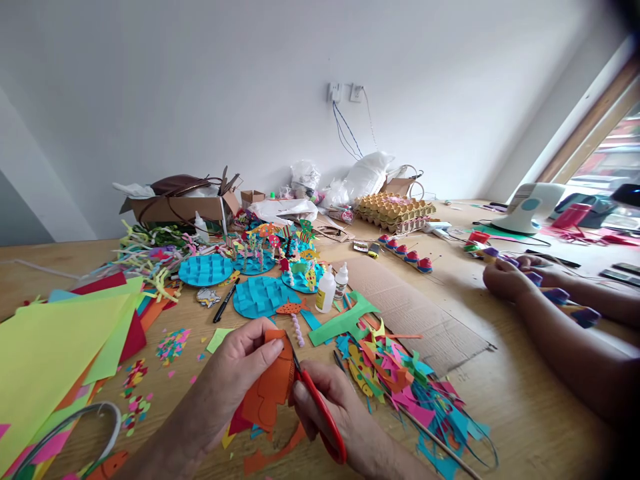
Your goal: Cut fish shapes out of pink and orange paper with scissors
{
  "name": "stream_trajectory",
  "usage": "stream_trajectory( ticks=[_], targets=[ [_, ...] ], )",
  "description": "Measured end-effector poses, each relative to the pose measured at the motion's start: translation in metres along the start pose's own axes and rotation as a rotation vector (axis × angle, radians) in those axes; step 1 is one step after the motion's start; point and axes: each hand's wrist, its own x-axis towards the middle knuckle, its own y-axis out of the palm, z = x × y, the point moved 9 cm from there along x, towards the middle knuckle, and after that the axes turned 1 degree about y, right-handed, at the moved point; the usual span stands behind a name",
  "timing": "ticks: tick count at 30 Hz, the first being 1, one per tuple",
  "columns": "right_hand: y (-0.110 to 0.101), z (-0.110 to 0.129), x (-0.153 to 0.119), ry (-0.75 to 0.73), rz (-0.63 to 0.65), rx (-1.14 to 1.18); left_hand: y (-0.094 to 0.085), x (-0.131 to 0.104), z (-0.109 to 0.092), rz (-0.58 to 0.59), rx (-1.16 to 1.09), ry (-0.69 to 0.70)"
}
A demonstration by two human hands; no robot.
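Note:
Orange paper (267, 393) with dark outlines drawn on it is pinched in my left hand (247, 360), thumb on top. My right hand (335, 407) grips red-handled scissors (320, 413), whose blades reach to the paper's right edge. Below the hands lie an orange paper strip (275, 453) and other coloured scraps. Just beyond them, an orange paper fish (292, 307) on a pale twisted stem rests by a blue folded-paper disc (260, 297). Two white glue bottles (326, 292) stand to its right, and a black marker (226, 301) lies to its left.
Coloured paper sheets (65, 333) pile up at left. Paper scraps (400, 387) and a cardboard sheet (415, 313) lie at right. Another person's hands (510, 277) hold a painted strip at far right. Egg trays (395, 210) and a cardboard box (180, 213) stand along the wall.

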Motion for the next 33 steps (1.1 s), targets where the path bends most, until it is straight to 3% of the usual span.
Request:
stream_trajectory(
  ticks=[10, 33],
  targets=[
    [-0.0008, -0.0033, 0.0006, 0.036, -0.012, -0.016, -0.0012, 0.0023, 0.0062, 0.049, -0.007, 0.027],
    [-0.0018, -0.0024, -0.0007, -0.035, -0.039, -0.069, -0.0031, 0.0024, 0.0061, 0.011, -0.011, 0.010]
  ],
)
